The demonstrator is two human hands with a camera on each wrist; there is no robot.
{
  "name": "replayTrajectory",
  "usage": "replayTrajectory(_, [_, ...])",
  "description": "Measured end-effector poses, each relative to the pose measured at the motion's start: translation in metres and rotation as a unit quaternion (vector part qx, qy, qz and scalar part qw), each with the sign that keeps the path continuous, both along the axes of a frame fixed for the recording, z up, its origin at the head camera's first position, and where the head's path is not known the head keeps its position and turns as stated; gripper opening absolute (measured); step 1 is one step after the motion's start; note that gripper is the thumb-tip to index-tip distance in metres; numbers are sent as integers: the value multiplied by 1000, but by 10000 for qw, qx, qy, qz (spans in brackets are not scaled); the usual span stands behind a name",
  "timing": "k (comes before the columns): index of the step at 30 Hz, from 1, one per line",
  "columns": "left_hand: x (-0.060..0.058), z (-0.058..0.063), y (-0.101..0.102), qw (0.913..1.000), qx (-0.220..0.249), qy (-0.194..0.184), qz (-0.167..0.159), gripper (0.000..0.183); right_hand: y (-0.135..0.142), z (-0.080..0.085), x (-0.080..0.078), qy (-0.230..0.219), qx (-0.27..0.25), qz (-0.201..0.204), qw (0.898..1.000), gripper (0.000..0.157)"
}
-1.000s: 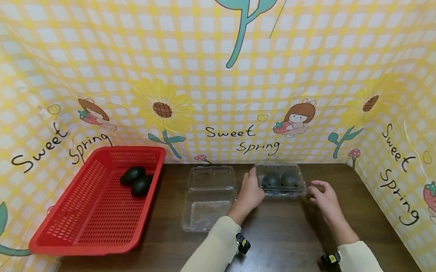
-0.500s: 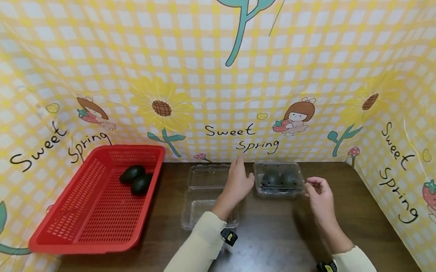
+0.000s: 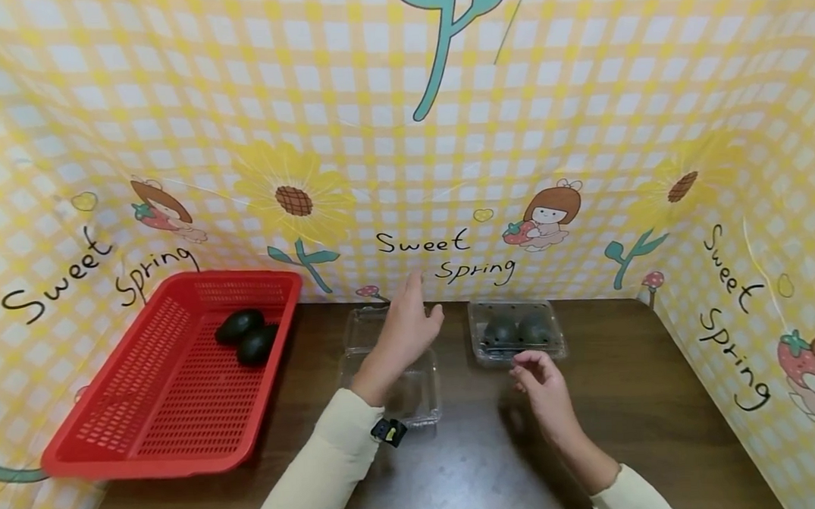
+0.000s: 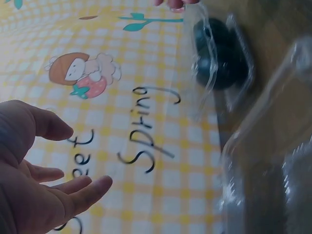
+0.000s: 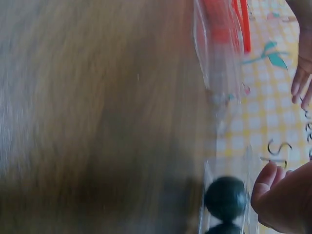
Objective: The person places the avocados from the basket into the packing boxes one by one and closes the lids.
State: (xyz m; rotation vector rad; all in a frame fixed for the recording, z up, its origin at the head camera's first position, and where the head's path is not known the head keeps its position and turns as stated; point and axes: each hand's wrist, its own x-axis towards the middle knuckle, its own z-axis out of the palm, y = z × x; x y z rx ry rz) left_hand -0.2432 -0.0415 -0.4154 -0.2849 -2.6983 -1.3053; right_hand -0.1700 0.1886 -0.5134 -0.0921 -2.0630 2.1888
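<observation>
My left hand (image 3: 404,323) hovers over an open clear plastic clamshell box (image 3: 414,395), fingers extended and nothing held; the left wrist view shows the same hand (image 4: 44,180) with thumb and fingers spread. Toward the back right stands a closed clear clamshell box (image 3: 517,348) with two dark green avocados (image 3: 535,327) inside. My right hand (image 3: 543,389) is in front of that closed box, fingers loosely bent with nothing visible in them. The right wrist view also shows the right hand (image 5: 287,197) beside the box with an avocado (image 5: 225,199).
A red perforated plastic basket (image 3: 175,416) stands at the left, holding two dark avocados (image 3: 257,344). The brown wooden table (image 3: 661,426) ends at a yellow checked cloth backdrop (image 3: 345,75) behind and at both sides.
My left hand has let go of the closed box and moved left over the open one. My right hand has moved left from the box's right side to its front.
</observation>
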Motion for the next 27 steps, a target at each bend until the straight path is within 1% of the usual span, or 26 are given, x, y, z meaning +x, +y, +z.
replayTrajectory(3, [1, 8, -11, 9998, -164, 82, 28, 70, -7, -1, 0, -168, 11, 270, 9995, 25])
replayTrajectory(9, [4, 21, -42, 9983, -536, 197, 89, 72, -24, -9, -2, -332, 57, 614, 9975, 27])
replayTrajectory(12, [4, 28, -58, 9976, -645, 239, 1, 73, -32, -12, -1, -521, 123, 876, 9947, 29])
replayTrajectory(16, [4, 38, -82, 9969, -767, 135, -128, 74, -42, -16, 0, -859, 327, 1426, 9855, 39])
replayTrajectory(20, [3, 44, -109, 9955, -948, 57, -67, 74, -48, -21, -1, -1243, 253, 1908, 9734, 50])
replayTrajectory(24, [4, 46, -137, 9942, -1061, -137, 53, 75, -54, -27, -3, -1668, 54, 2137, 9625, 54])
replayTrajectory(27, [6, 47, -158, 9928, -1163, -242, 128, 76, -58, -29, -6, -1834, -7, 2180, 9585, 53])
